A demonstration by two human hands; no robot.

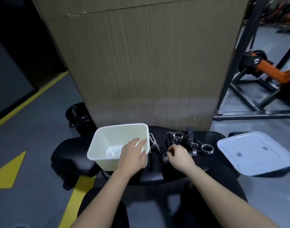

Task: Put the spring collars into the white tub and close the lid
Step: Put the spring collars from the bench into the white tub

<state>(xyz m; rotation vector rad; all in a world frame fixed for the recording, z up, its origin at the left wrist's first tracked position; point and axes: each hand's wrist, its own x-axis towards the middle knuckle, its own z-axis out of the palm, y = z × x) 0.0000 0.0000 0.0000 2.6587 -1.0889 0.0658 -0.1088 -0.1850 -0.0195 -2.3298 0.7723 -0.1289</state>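
The white tub [108, 137] stands open and empty on a black padded bench, left of centre. My left hand [132, 153] rests on the tub's near right corner, thumb outside the wall and fingers over the rim. Several chrome spring collars [182, 142] with black handles lie in a pile on the bench just right of the tub. My right hand [178, 153] is down among them, fingers curled around one collar [164, 157] at the pile's near left. A coil [207, 149] lies at the pile's right end. The white lid [254, 152] lies flat at the right.
The black bench [72, 153] stands against a tall cardboard box [141, 63]. A bin lined with a black bag [78, 116] sits behind the bench at the left. A black and orange gym machine frame [259, 71] stands at the right. Yellow lines mark the grey floor.
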